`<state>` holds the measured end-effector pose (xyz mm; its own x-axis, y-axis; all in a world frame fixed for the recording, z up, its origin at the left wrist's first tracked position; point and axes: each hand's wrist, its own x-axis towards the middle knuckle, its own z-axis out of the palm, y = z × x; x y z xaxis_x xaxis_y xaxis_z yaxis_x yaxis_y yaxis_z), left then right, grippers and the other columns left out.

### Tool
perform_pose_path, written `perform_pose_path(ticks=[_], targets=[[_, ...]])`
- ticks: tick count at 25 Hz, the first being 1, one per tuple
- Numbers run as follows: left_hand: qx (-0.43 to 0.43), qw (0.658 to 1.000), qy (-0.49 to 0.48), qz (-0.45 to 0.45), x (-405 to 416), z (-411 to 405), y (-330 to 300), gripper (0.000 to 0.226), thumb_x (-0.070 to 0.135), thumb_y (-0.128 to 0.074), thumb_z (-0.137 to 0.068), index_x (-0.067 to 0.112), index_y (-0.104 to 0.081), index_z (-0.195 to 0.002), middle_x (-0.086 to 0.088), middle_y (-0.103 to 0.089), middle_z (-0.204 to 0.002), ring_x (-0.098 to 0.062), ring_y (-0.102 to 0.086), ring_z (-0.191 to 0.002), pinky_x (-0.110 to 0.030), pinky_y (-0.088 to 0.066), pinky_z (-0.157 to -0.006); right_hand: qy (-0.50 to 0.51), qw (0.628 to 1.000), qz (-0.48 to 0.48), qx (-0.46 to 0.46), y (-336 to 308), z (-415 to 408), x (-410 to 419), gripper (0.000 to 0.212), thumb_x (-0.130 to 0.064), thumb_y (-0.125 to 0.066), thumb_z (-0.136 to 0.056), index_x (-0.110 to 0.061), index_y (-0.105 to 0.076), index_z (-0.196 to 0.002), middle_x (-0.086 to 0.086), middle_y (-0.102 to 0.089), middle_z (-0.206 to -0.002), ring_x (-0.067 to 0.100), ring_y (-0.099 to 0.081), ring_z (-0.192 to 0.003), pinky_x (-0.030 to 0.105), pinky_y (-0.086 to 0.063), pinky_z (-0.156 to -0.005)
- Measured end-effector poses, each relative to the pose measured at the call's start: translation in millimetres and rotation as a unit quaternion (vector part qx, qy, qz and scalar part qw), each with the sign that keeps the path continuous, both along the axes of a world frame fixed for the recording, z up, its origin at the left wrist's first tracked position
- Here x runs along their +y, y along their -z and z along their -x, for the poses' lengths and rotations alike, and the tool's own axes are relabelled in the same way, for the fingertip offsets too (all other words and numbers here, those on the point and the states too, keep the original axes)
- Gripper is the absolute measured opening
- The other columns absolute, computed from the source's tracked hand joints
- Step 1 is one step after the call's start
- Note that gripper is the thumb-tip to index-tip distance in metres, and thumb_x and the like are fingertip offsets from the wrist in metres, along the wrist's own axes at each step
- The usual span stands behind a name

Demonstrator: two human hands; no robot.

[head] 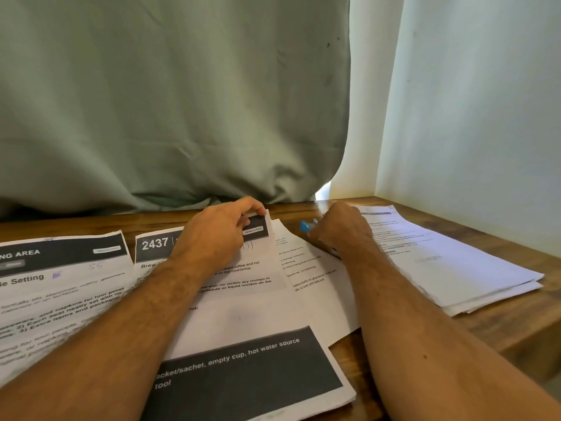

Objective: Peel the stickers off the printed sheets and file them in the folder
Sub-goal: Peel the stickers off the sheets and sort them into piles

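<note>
A printed sheet headed "2437" (230,302) lies in the middle of the wooden table. My left hand (218,235) pinches its lifted top right corner (261,226), thumb under and fingers over the dark header band. My right hand (340,229) is curled round a small blue object (304,226) at the table's far edge; only its blue end shows, so what it is cannot be told. Another printed sheet (315,268) lies underneath, sticking out to the right. No sticker and no folder can be made out.
A sheet headed "Setting" (60,287) lies at the left. A stack of white printed sheets (449,262) sits at the right, near the table's right edge (516,338). A green curtain (170,101) hangs behind the table, with a white wall (473,101) at the right.
</note>
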<state>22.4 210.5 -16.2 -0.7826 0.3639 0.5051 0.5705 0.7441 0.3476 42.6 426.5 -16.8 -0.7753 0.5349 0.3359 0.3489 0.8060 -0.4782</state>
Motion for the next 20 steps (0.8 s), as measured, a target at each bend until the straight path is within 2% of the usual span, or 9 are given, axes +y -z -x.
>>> perform_pose_path(ticks=[3, 5, 6, 8, 10, 14, 18, 20], targets=[[-0.014, 1.000, -0.001, -0.019, -1, 1, 0, 0.030, 0.020, -0.047, -0.104, 0.048, -0.053, -0.115, 0.008, -0.068, -0.106, -0.012, -0.065, -0.092, -0.038, -0.059, -0.082, -0.107, 0.983, 0.089, 0.115, -16, -4, -16, 0.025, -0.032, -0.074, -0.086, -0.013, -0.073, -0.102, -0.001, -0.063, -0.081, 0.010, -0.057, -0.071, 0.020, -0.041, -0.058], [-0.018, 0.999, -0.004, -0.029, -1, 2, -1, 0.030, 0.020, -0.047, -0.104, 0.047, -0.052, -0.114, 0.007, -0.069, -0.105, -0.012, -0.065, -0.091, -0.037, -0.059, -0.081, -0.190, 0.951, 0.188, 0.155, -24, -11, -30, 0.014, -0.022, -0.075, -0.085, -0.015, -0.073, -0.097, -0.004, -0.065, -0.081, 0.009, -0.060, -0.070, 0.013, -0.041, -0.051], [-0.016, 0.999, -0.007, -0.031, -1, 2, -1, 0.029, 0.020, -0.047, -0.104, 0.047, -0.052, -0.114, 0.008, -0.070, -0.105, -0.011, -0.064, -0.091, -0.036, -0.058, -0.080, -0.219, 0.942, 0.204, 0.150, -26, -14, -33, 0.012, -0.017, -0.076, -0.083, -0.015, -0.070, -0.094, -0.003, -0.066, -0.083, 0.009, -0.062, -0.071, 0.011, -0.043, -0.049], [-0.015, 0.999, -0.010, -0.027, 0, 2, -1, 0.028, 0.021, -0.047, -0.104, 0.045, -0.052, -0.116, 0.007, -0.070, -0.106, -0.011, -0.064, -0.091, -0.034, -0.058, -0.079, -0.240, 0.952, 0.159, 0.103, -24, -16, -34, 0.016, -0.011, -0.075, -0.079, -0.016, -0.065, -0.089, -0.001, -0.067, -0.083, 0.011, -0.063, -0.074, 0.013, -0.045, -0.050], [-0.016, 1.000, -0.008, -0.023, 0, 3, 0, 0.027, 0.021, -0.047, -0.104, 0.044, -0.051, -0.117, 0.006, -0.069, -0.107, -0.012, -0.065, -0.092, -0.035, -0.059, -0.079, -0.232, 0.967, 0.094, 0.044, -21, -15, -33, 0.017, -0.011, -0.073, -0.077, -0.017, -0.061, -0.087, -0.002, -0.064, -0.080, 0.012, -0.060, -0.076, 0.017, -0.047, -0.056], [-0.011, 1.000, -0.002, -0.026, 0, 3, 2, 0.025, 0.022, -0.046, -0.105, 0.042, -0.052, -0.118, 0.004, -0.069, -0.107, -0.011, -0.065, -0.090, -0.033, -0.059, -0.077, -0.249, 0.965, 0.075, -0.019, -15, -9, -32, 0.024, -0.013, -0.074, -0.076, -0.020, -0.057, -0.091, -0.003, -0.062, -0.084, 0.015, -0.060, -0.085, 0.025, -0.054, -0.072], [0.010, 1.000, -0.001, -0.024, 0, 1, 3, 0.029, 0.019, -0.049, -0.103, 0.045, -0.055, -0.115, 0.007, -0.070, -0.105, -0.014, -0.064, -0.090, -0.039, -0.057, -0.081, -0.267, 0.961, 0.067, -0.023, -13, -6, -36, 0.033, -0.039, -0.085, -0.070, -0.025, -0.064, -0.092, -0.003, -0.068, -0.091, 0.013, -0.063, -0.086, 0.026, -0.051, -0.071], [0.020, 1.000, -0.002, -0.010, 1, 0, 2, 0.033, 0.016, -0.053, -0.100, 0.044, -0.057, -0.116, 0.010, -0.069, -0.105, -0.014, -0.062, -0.091, -0.040, -0.055, -0.082, -0.267, 0.963, 0.035, -0.007, -12, -5, -37, 0.038, -0.048, -0.085, -0.068, -0.025, -0.069, -0.094, -0.006, -0.068, -0.087, 0.010, -0.062, -0.081, 0.024, -0.048, -0.065]])
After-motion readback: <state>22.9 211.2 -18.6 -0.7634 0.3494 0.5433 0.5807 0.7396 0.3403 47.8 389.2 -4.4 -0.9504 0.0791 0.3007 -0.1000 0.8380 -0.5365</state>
